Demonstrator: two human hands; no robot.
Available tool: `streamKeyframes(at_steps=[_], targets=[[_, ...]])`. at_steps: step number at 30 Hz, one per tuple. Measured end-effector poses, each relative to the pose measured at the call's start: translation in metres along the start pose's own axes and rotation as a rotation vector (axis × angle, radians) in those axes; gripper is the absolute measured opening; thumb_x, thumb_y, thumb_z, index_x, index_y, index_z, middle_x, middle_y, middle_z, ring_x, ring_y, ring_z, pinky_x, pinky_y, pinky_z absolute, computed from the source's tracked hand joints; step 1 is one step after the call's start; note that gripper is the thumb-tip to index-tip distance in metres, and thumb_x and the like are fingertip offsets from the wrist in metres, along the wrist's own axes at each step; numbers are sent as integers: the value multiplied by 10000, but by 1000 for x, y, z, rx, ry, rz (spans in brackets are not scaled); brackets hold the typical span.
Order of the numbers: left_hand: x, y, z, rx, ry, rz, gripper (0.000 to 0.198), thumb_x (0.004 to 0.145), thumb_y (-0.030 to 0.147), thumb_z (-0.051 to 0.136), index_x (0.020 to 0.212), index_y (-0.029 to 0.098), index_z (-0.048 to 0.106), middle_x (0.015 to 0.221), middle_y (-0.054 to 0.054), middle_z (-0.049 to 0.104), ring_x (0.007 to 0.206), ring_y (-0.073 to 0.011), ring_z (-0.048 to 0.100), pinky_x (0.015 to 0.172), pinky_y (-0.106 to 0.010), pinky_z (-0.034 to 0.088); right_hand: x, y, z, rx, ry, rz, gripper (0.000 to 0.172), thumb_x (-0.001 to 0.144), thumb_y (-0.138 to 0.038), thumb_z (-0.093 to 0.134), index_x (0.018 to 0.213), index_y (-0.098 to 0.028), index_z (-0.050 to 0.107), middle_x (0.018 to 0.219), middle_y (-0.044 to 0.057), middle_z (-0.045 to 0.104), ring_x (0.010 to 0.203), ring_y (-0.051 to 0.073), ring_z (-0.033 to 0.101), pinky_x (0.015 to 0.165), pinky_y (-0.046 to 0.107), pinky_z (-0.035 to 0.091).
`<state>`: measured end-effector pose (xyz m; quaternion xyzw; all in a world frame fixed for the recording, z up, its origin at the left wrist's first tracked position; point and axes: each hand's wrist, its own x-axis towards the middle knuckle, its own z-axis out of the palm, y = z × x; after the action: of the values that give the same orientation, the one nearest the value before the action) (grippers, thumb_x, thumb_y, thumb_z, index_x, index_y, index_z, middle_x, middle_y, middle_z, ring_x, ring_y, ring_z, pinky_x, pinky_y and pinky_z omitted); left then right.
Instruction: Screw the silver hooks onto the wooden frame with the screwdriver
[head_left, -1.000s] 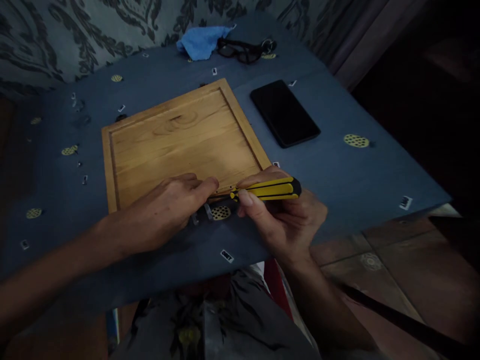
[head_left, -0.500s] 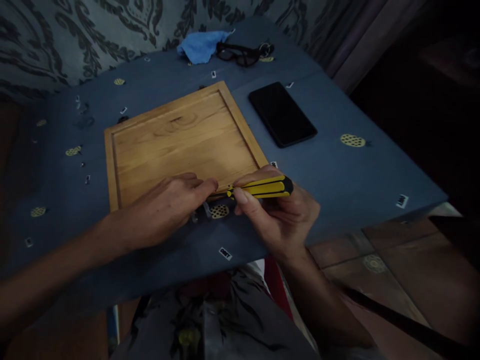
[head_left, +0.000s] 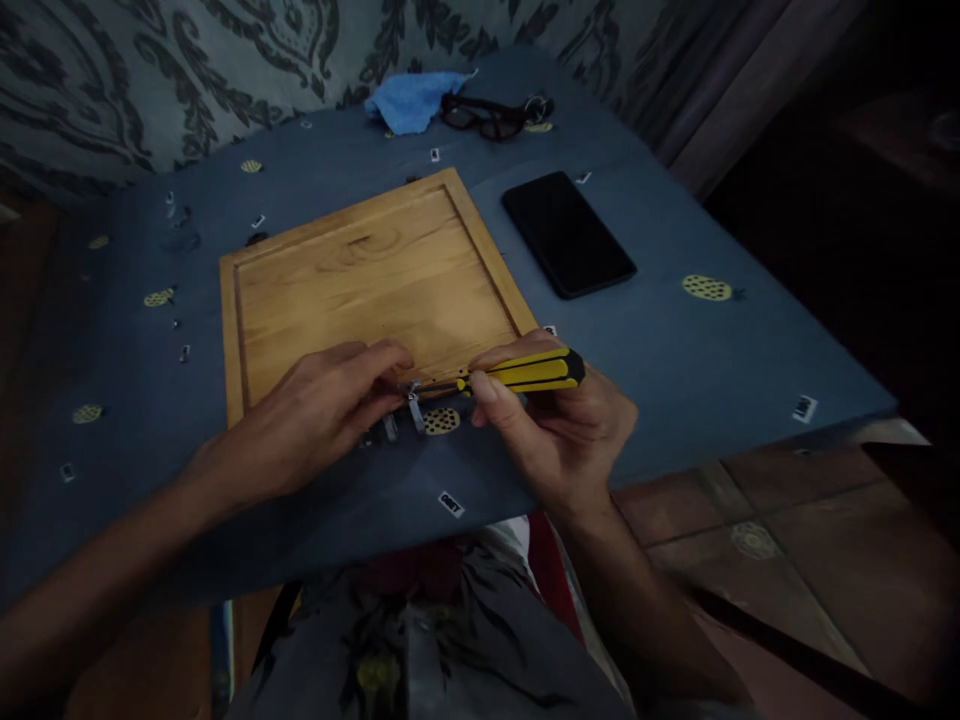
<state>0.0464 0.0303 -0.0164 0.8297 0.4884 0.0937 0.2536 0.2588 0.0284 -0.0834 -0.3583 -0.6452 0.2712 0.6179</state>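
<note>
Count on the table (head_left: 675,340): one square wooden board (head_left: 375,280) with a raised frame, one yellow-and-black screwdriver (head_left: 525,372), two small metal fittings (head_left: 414,406) at the board's near edge, one dark phone (head_left: 568,233), one pair of glasses (head_left: 487,115) and one blue cloth (head_left: 412,100). The board lies flat at the middle of the table, with the phone just beside its right edge and the glasses and cloth well beyond it. The left hand (head_left: 315,415) reaches in palm down, forearm low over the table, fingers drawn close together with the tips at one fitting; whether they pinch it cannot be told. The right hand (head_left: 562,430) lies knuckles down, thumb and fingers closed around the screwdriver's handle. The tool runs nearly level, its shaft pointing left to that fitting.
</note>
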Motion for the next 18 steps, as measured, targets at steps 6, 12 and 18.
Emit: streamKeyframes(at_steps=[6, 12, 18], targets=[[-22, 1, 34, -29, 254, -138, 514, 909, 393, 735, 1352, 244, 522, 1284, -83, 672, 1171, -273, 664, 985, -424, 549, -1, 0, -2, -23, -8, 9, 50, 932, -216, 733, 926, -265, 723, 713, -27, 699, 681, 178, 686, 709, 382, 587], [-20, 2, 60, 97, 359, -67, 652, 849, 330, 829, 1372, 208, 459, 1221, -102, 705, 1132, -298, 668, 982, -456, 532, 0, 0, -3, -17, -21, 5, 96, 919, -169, 734, 917, -265, 730, 757, -29, 716, 719, 171, 688, 710, 352, 569], [-18, 3, 60, 81, 386, -39, 666, 858, 337, 824, 1380, 195, 435, 1188, -91, 727, 1103, -292, 687, 940, -430, 530, 0, -1, -3, -51, -14, -10, 222, 913, -165, 738, 714, -243, 679, 693, -26, 680, 754, 184, 697, 717, 351, 565]])
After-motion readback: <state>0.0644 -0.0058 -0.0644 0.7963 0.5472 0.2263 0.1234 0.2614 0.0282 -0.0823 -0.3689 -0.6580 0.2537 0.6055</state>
